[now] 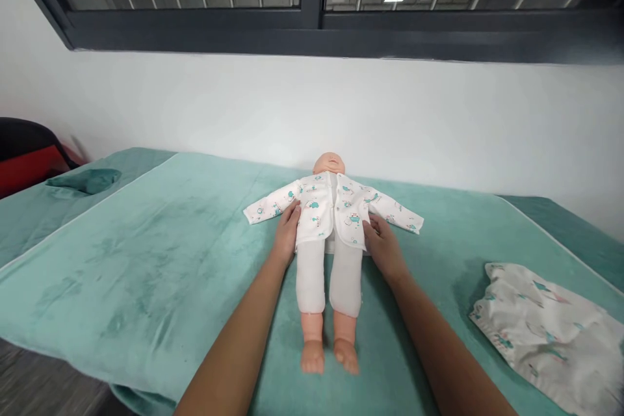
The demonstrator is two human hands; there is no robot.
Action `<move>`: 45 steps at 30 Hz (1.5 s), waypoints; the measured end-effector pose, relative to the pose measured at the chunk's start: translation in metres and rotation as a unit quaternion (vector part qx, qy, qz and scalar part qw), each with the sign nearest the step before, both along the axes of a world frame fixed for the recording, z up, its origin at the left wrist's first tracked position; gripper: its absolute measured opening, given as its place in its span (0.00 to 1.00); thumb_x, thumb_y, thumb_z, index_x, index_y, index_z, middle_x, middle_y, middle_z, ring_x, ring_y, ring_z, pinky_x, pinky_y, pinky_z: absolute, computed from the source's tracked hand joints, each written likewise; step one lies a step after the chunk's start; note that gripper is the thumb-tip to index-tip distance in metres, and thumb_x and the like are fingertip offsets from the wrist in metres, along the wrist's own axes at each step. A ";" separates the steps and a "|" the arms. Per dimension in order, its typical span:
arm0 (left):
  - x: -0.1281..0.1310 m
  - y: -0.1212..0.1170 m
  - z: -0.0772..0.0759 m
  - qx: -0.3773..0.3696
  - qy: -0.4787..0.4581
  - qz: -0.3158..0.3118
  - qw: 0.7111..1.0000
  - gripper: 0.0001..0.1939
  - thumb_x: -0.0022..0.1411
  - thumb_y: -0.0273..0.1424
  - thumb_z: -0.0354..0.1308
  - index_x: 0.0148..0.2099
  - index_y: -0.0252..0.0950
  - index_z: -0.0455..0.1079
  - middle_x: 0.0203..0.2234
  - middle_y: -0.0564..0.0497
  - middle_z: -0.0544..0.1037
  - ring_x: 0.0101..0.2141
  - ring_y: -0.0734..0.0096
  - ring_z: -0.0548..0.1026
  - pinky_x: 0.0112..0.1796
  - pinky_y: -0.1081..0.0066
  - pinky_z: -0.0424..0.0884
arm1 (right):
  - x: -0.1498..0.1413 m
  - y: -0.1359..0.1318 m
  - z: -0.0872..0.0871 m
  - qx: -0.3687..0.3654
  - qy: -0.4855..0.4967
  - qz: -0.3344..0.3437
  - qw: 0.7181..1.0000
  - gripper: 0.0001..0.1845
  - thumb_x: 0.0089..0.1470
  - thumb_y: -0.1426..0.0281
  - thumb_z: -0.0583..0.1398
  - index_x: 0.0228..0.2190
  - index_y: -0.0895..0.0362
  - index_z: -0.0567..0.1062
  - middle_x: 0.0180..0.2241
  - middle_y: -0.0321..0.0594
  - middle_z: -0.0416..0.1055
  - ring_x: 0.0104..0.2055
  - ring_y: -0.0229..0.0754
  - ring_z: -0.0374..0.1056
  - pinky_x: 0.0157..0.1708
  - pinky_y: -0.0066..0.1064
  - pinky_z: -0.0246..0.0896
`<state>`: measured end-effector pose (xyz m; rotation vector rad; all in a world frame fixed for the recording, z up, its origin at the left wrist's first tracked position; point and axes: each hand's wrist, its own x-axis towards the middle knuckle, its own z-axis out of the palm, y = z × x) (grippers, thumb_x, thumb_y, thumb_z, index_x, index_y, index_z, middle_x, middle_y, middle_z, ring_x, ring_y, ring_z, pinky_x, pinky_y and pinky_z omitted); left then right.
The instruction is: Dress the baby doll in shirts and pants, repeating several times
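A baby doll (331, 162) lies on its back, head by the wall and bare feet toward me. It wears a white printed jacket (314, 208) with both sleeves spread outward, and its upper legs are white. The jacket's front edges hang slightly apart down the middle. On the left, my left hand (287, 231) is closed on the side of the jacket below the sleeve, its fingers partly hidden. Opposite it, my right hand (383, 244) has bent fingers gripping the jacket's other side near the hem.
The doll rests on a green cloth-covered bed (146, 260). White printed clothing (550, 331) lies folded at the right. Behind the bed rises a white wall (195, 104) with a dark-framed window (312, 32). A black and red object (29, 153) stands at the far left.
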<state>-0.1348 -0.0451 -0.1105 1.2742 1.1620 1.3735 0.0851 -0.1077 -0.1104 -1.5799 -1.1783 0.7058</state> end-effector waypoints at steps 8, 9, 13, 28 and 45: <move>-0.015 -0.047 0.000 -0.009 0.052 0.043 0.998 0.18 0.64 0.40 0.52 0.47 0.35 0.75 0.45 0.45 0.80 0.47 0.60 0.75 0.52 0.60 0.68 | 0.005 -0.041 -0.005 -0.016 -0.096 -0.052 0.994 0.24 0.54 0.56 0.55 0.46 0.57 0.73 0.38 0.46 0.76 0.39 0.49 0.71 0.43 0.41 0.64; -0.017 -0.054 0.000 -0.010 0.053 0.047 0.997 0.18 0.64 0.40 0.52 0.47 0.35 0.75 0.45 0.45 0.80 0.47 0.60 0.75 0.52 0.60 0.68 | 0.006 -0.049 -0.007 -0.008 -0.091 -0.065 0.994 0.24 0.55 0.55 0.54 0.46 0.57 0.74 0.40 0.47 0.76 0.41 0.49 0.71 0.44 0.42 0.64; -0.025 -0.084 -0.001 -0.022 0.063 0.044 0.997 0.17 0.64 0.40 0.52 0.46 0.35 0.74 0.41 0.46 0.80 0.42 0.63 0.76 0.49 0.62 0.70 | 0.014 -0.092 -0.021 0.025 -0.152 -0.073 0.985 0.23 0.58 0.55 0.52 0.45 0.57 0.72 0.45 0.50 0.74 0.47 0.51 0.69 0.49 0.45 0.63; -0.047 -0.145 0.007 0.003 0.145 -0.050 0.988 0.16 0.63 0.37 0.53 0.48 0.38 0.77 0.47 0.46 0.80 0.48 0.59 0.75 0.55 0.59 0.66 | 0.155 -0.252 -0.003 -0.117 -0.554 -0.104 0.818 0.26 0.57 0.55 0.47 0.49 0.55 0.72 0.53 0.52 0.70 0.47 0.61 0.69 0.37 0.47 0.64; -0.039 -0.226 0.105 0.098 0.144 -0.142 0.974 0.37 0.55 0.27 0.61 0.66 0.44 0.56 0.64 0.46 0.61 0.60 0.58 0.63 0.57 0.62 0.64 | -0.096 -0.174 0.177 0.065 0.305 0.219 0.925 0.17 0.50 0.64 0.64 0.42 0.57 0.73 0.41 0.43 0.74 0.41 0.45 0.71 0.39 0.35 0.69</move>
